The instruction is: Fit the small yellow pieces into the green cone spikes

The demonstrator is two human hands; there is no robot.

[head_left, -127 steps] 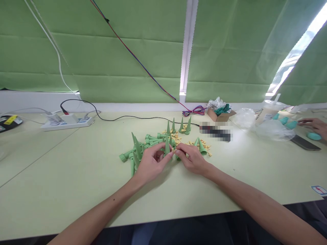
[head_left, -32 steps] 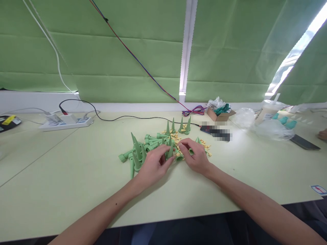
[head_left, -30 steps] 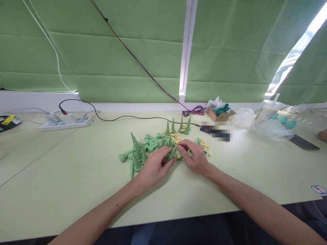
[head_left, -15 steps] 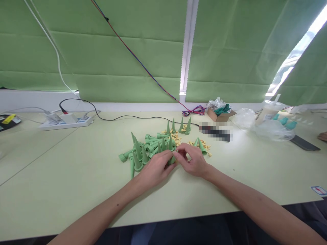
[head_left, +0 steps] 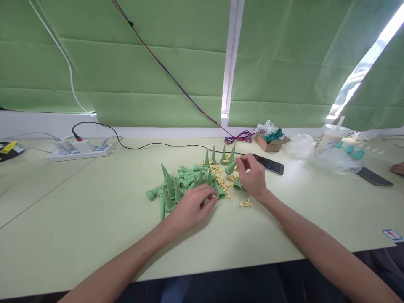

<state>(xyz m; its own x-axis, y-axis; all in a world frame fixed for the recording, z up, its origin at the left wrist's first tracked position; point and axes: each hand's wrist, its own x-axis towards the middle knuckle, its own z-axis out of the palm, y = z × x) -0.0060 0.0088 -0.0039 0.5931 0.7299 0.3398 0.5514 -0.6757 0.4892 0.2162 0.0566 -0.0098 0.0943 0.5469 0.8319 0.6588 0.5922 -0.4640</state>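
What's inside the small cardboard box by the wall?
In the cardboard box, crumpled clear plastic and something dark green show, both sticking up above the rim. They and the box's sides hide the bottom, so anything underneath can't be seen.

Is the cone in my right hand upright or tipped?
Tipped: the cone slants, its wide end low and left, its narrow end at the right hand.

Right hand has drawn a green cone away; yellow pieces have appeared
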